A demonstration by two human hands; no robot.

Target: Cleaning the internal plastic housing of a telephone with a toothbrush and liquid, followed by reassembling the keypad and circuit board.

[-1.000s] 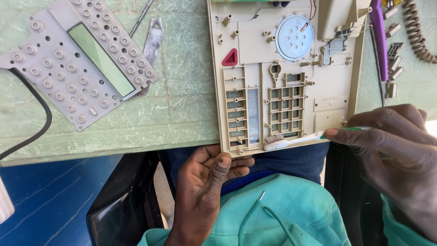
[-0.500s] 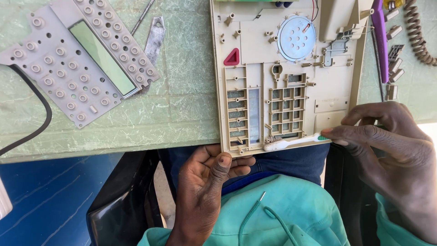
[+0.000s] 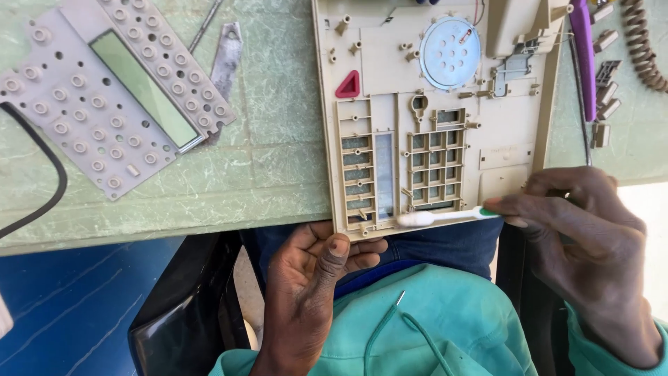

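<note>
A beige phone shell (image 3: 431, 111) is steadied and brushed at its near edge.

The shell lies inside-up on the green table (image 3: 278, 160), its near edge hung over the table's rim; it is judged light and stiff, with thin ribs and posts that look fragile, so it is best gripped at the plain outer edges. Left of the shell a grey keypad mat (image 3: 104, 97) with its green display strip is laid flat. Right of the shell a purple tool (image 3: 581, 42) and a coiled cord (image 3: 640, 45) are seen. The shell's near edge is pinched by the left hand (image 3: 313, 278), thumb on top. Just right of that, a toothbrush (image 3: 445, 218) is held narrowly in the right hand (image 3: 584, 244), bristles pressed against the shell below the key grid.
</note>
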